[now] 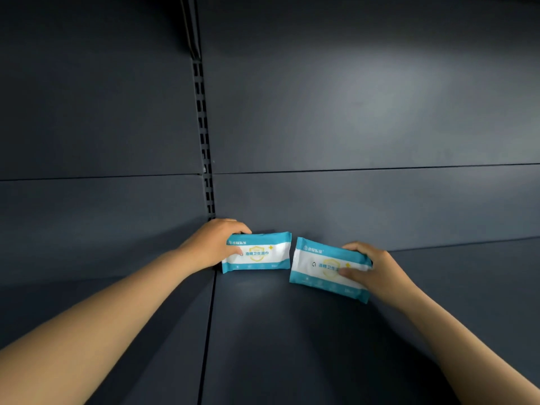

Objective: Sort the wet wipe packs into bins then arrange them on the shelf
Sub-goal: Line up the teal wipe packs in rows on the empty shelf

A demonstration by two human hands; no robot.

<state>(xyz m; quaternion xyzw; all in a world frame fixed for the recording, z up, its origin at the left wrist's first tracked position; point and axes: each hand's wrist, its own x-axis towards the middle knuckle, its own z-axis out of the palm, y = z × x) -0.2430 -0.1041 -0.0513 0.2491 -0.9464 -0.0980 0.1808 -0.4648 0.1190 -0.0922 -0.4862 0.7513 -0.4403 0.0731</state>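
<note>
Two teal-and-white wet wipe packs stand at the back of a dark grey shelf [292,331]. My left hand [211,244] grips the left pack [261,252] by its left end, holding it upright against the back panel. My right hand [372,271] grips the right pack [321,268] by its right end, thumb across its front. This pack tilts down to the right and sits just beside the left pack, a narrow gap between them.
The shelf's back panel [365,127] rises behind the packs, with a slotted upright [204,135] at the joint between two bays. A seam in the shelf floor [208,331] runs toward me below the left pack.
</note>
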